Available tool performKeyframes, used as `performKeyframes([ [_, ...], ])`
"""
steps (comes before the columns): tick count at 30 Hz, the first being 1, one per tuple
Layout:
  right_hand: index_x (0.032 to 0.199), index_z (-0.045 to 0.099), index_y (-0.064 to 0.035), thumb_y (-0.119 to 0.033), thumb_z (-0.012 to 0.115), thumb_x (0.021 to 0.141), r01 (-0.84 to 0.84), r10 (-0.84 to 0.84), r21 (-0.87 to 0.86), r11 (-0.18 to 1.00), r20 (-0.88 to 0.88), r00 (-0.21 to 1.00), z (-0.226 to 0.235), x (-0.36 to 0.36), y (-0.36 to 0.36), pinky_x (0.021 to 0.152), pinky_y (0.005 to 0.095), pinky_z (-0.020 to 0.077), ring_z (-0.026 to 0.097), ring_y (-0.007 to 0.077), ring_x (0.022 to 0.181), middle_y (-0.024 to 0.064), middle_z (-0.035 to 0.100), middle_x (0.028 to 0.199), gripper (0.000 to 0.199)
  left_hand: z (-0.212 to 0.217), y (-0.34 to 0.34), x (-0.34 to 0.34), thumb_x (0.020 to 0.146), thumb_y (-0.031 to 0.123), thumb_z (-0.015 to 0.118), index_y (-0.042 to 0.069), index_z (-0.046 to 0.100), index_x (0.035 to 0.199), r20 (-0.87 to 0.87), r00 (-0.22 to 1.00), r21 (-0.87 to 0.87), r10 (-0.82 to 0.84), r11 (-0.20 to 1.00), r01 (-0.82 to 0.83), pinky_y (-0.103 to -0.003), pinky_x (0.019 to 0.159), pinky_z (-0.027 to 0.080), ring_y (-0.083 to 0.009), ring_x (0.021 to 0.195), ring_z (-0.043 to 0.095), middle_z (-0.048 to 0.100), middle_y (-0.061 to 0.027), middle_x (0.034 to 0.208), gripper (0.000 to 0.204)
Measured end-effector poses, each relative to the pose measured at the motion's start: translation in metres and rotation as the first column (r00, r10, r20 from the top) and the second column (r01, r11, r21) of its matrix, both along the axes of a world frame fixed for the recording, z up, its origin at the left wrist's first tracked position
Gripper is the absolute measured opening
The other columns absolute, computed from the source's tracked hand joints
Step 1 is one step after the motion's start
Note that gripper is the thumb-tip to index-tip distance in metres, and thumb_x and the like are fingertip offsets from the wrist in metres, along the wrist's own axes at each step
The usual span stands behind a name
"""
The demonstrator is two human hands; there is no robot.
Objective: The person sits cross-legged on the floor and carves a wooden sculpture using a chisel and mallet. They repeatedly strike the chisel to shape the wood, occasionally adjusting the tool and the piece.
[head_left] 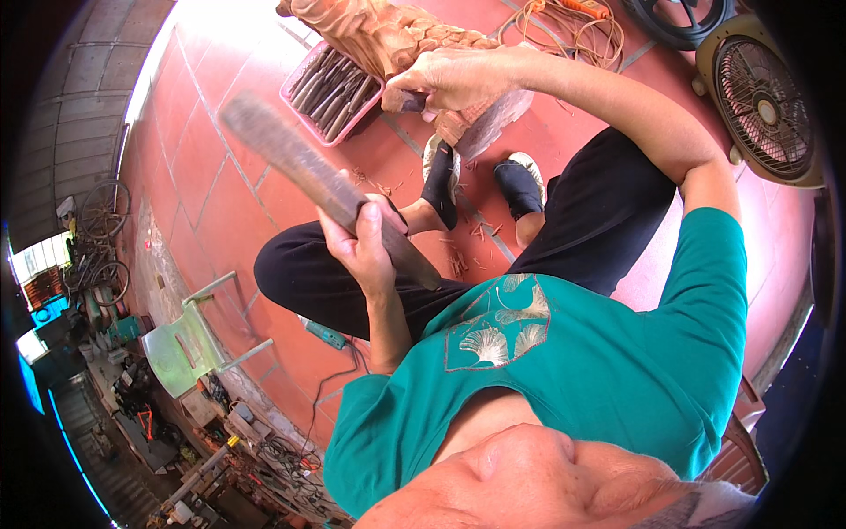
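The left hand (366,242) grips a wooden mallet (286,150) slanting away to the far left, while the right hand (454,75), nearer the carved wooden sculpture (374,33) just beyond it, is clenched around a dark tool handle (407,100).

red-tiled floor (198,132) | 1 pink basket (305,121) | wood shavings (458,262) (scattered) | orange cord (527,16) | 1 fan (765,110)

Looks like woodcarving workshop — judging by carved wood (357,31), pink basket (307,124) packed with slim tools (335,86), shavings (458,262) scattered over red tiled floor (196,132). Cluttered at far left with bicycles (106,212), green chair (176,351), jumbled gear (141,401) and cables (298,463) — equipped at upper right with box fan (763,108) and coiled orange cord (589,9).
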State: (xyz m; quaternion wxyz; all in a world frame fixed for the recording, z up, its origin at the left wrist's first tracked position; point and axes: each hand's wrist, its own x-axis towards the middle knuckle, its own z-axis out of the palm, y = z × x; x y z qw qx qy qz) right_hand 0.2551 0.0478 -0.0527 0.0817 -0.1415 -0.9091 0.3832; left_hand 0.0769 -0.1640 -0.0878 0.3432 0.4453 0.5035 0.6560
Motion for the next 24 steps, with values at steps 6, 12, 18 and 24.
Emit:
performKeyframes([
  [6, 0.123, 0.061, -0.0047, 0.0, 0.076, 0.075, 0.0, -0.003, 0.048, 0.999, 0.05, 0.999, -0.001, -0.006, 0.001, 0.085, 0.044, 0.0501, 0.067, 0.0349, 0.097, 0.0171, 0.069, 0.098, 0.051, -0.003, 0.003, 0.003, 0.099, 0.012, 0.054, -0.004, 0.041, 0.139, -0.072, 0.997, 0.043, 0.042, 0.998, -0.039, -0.028, 0.048, 0.047, -0.0163, 0.052, 0.056, 0.058, -0.0109, 0.076, 0.046],
  [12, 0.122, 0.061, -0.003, -0.005, 0.078, 0.075, 0.013, -0.002, 0.143, 0.99, -0.079, 0.997, -0.03, -0.012, 0.007, 0.083, 0.0464, 0.0499, 0.067, 0.0357, 0.098, 0.0189, 0.069, 0.096, 0.05, -0.009, 0.005, -0.003, 0.094, 0.008, 0.065, 0.003, 0.05, 0.112, -0.023, 0.988, -0.34, -0.153, 0.93, 0.137, -0.026, 0.055, 0.046, -0.01, 0.058, 0.055, 0.056, -0.0036, 0.082, 0.024],
  [18, 0.126, 0.06, -0.0042, -0.004, 0.078, 0.075, 0.003, -0.002, 0.139, 0.99, -0.003, 1.0, -0.022, -0.013, 0.005, 0.083, 0.0462, 0.0502, 0.068, 0.0367, 0.098, 0.0186, 0.07, 0.096, 0.054, 0.014, 0.0, 0.006, 0.098, 0.009, 0.054, -0.004, 0.043, 0.13, -0.018, 0.998, 0.052, 0.06, 0.997, -0.059, -0.027, 0.049, 0.048, -0.0145, 0.054, 0.055, 0.056, -0.0086, 0.074, 0.036],
  [24, 0.125, 0.06, -0.0031, -0.002, 0.076, 0.076, -0.006, 0.007, 0.119, 0.993, -0.007, 1.0, -0.014, -0.011, 0.001, 0.083, 0.0448, 0.0504, 0.068, 0.0365, 0.096, 0.0173, 0.07, 0.095, 0.051, -0.014, 0.008, 0.002, 0.093, 0.01, 0.066, 0.002, 0.052, 0.114, -0.255, 0.955, -0.318, -0.154, 0.946, 0.068, -0.025, 0.06, 0.047, -0.007, 0.069, 0.054, 0.056, -0.0018, 0.085, 0.026],
])
